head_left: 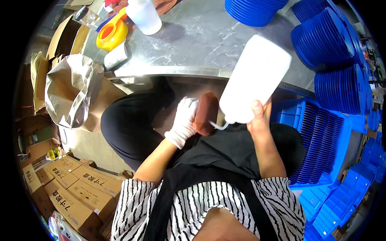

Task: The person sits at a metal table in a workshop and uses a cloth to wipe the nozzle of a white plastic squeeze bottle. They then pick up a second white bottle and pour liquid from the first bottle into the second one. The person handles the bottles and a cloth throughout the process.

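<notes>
My right hand [260, 116], bare, grips a white plastic wash bottle [257, 72] near its shoulder. The bottle is tipped with its base up and to the right. Its thin bent spout points at a brown folded cloth pad [207, 110], and the tip appears to be at or just in front of the pad. In a white knitted glove, my left hand [184, 122] holds that pad from its left side over my lap; most of the fingers are hidden behind it. Whether liquid is coming out of the spout cannot be seen.
A grey table [193, 44] lies ahead, with a second plastic bottle [144, 18], a yellow container [112, 36] and stacked blue discs [321, 38]. A blue crate [333, 152] of discs stands right, an open sack [74, 90] left, cardboard boxes [76, 188] lower left.
</notes>
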### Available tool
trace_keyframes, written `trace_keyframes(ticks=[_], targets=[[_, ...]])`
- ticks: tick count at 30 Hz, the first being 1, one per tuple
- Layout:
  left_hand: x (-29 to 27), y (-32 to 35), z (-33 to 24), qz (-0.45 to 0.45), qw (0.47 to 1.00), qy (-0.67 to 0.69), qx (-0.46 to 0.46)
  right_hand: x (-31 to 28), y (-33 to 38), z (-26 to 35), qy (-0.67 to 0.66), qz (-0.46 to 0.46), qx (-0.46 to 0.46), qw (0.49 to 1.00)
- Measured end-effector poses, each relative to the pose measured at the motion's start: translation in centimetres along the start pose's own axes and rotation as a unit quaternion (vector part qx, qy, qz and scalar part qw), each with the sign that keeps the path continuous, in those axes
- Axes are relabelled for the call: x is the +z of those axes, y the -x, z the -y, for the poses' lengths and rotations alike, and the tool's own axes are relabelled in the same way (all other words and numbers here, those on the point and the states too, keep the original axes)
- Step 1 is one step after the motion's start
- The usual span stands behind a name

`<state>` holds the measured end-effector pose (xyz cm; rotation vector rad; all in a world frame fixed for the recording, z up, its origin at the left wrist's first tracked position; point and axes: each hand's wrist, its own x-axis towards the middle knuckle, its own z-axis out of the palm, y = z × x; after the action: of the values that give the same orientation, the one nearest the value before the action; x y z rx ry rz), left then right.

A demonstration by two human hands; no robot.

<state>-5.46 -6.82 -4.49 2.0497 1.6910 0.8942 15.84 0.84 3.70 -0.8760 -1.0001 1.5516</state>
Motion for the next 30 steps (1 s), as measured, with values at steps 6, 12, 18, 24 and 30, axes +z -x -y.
trace_keyframes(ticks=[6,12,18,24,30], targets=[[0.6,1.2,0.0,0.057,0.998,-0.035,-0.004,0.5,1.3,0.3,0.017,0.064,-0.055,0.996],[2.4,0.1,-0.1,0.048,0.998,0.021,-0.034,0.2,0.1,0.5,-0.033,-0.009,-0.041,0.999],[2.0,-1.6,0.1,0.161,0.980,0.026,-0.117,-0.7,0.0,-0.8,0.035,0.001,-0.011,0.999],[3.8,-2.6,-0.5,0.002,0.958,0.241,-0.157,-0.9,0.3,-0.8,0.017,0.052,-0.092,0.994],[8.3,0.8,3.7,0.115,0.940,0.235,-0.220,0.9,-0.1,2.0,-0.031,0.103,-0.139,0.984]])
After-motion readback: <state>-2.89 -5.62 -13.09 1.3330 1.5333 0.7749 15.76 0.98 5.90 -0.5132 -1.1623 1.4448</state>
